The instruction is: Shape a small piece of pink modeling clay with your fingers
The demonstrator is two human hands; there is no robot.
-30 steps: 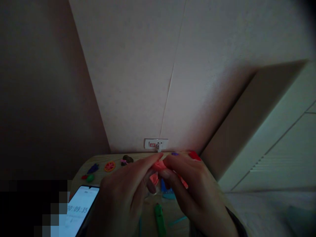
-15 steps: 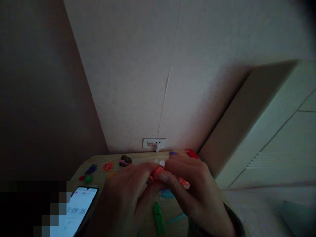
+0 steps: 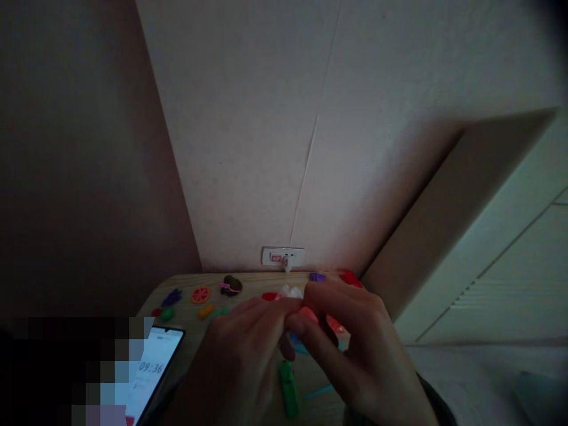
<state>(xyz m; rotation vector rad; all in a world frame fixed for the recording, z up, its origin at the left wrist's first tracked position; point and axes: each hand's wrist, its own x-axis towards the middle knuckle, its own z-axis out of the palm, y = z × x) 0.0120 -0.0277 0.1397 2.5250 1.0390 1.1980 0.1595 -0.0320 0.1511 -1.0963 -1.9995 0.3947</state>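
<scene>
A soft-looking pink lump (image 3: 308,315), like modelling clay, is between my two hands above the table. My right hand (image 3: 359,337) pinches it between thumb and bent fingers. My left hand (image 3: 246,340) is closed against its left side, and its fingertips are partly hidden behind the lump. Below the hands lie a green tool with a long body (image 3: 289,390) and a thin light-blue stick (image 3: 319,391). Something blue (image 3: 302,344) shows in part beneath my fingers. Just behind the hands is a crumpled clear plastic piece (image 3: 290,291).
On the wooden table (image 3: 186,283) at the left are a phone (image 3: 153,370) showing a timer, an orange-and-red wheel shape (image 3: 200,294), a dark brown lump with a pink strip (image 3: 231,286) and a purple piece (image 3: 172,297). A wall socket (image 3: 283,257) with a plug sits behind.
The hands have turned slightly around the pink lump, and my left thumb has dropped away from it. The whole view has shifted a little, so things appear further right.
</scene>
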